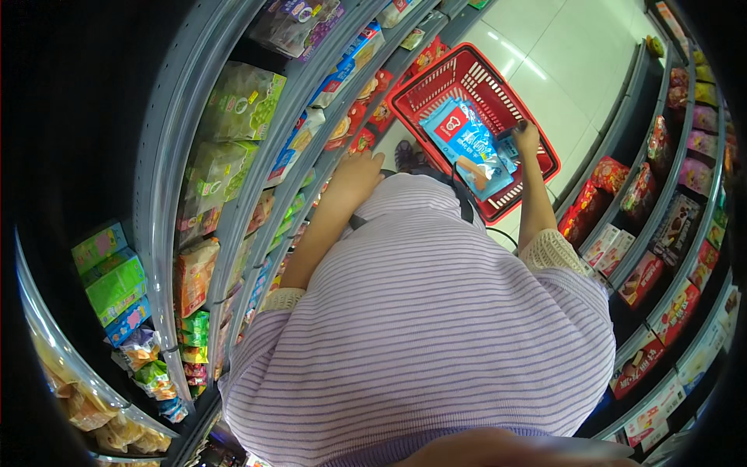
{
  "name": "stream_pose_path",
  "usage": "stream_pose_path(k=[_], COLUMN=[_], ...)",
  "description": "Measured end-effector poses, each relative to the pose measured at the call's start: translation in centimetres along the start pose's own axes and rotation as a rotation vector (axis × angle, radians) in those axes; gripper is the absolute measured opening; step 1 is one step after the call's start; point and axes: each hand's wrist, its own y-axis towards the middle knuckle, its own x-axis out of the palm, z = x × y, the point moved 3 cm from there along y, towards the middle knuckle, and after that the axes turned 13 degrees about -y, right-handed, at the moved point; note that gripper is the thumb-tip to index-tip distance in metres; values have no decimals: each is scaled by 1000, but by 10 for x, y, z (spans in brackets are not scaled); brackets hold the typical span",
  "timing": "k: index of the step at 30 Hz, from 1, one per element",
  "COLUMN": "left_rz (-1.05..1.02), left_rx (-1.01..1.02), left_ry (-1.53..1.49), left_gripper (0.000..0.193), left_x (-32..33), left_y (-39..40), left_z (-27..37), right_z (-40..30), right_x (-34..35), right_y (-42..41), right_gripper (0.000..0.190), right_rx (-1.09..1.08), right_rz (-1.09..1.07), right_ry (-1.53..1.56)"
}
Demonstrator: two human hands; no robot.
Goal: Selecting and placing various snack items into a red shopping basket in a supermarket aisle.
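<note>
My right hand (527, 140) is closed on a dark handle (513, 131) over a red plastic shopping basket (540, 119). Inside the basket lies a blue packet (446, 131) with a red label and a picture of biscuits. A smaller blue packet (509, 153) is beside it, partly covered by the handle. On the other side, my left hand (360, 174) hangs in front of my thigh, close to the lower shelves of snack packets. Its back faces up and its fingertips are hidden, so whether it holds anything does not show.
Grey shelving (198, 76) rises close on my left, with green grape-print bags (245, 99) and red packets (347, 125). Shelves of boxed biscuits (642, 277) line my right. Pale floor tiles (545, 41) run between them. My dark shoe (402, 154) shows beside the basket.
</note>
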Motion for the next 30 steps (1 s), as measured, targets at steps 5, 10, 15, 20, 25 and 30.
stream_pose_path(k=[5, 10, 15, 20, 25, 30], left_rz=[18, 33, 114, 178, 223, 143], left_rx=[-17, -46, -19, -36, -83, -125], left_ry=[-19, -19, -31, -35, -50, -122], left_gripper=[34, 33, 33, 33, 33, 36], left_x=[-1, 24, 20, 19, 31, 29], left_y=[-3, 5, -11, -22, -27, -35], left_z=[-1, -12, -4, -10, -20, -23], right_z=[-109, -281, -422, -509, -554, -527], right_x=[-68, -231, -380, -453, -466, -489], right_y=[57, 74, 65, 67, 104, 91], right_gripper=[19, 22, 44, 72, 80, 63], right_rx=[-149, -564, -965, -1096, -1165, -1068], right_rz=[-125, 122, 777, 924, 897, 439], right_ry=[473, 722, 523, 349, 60, 36])
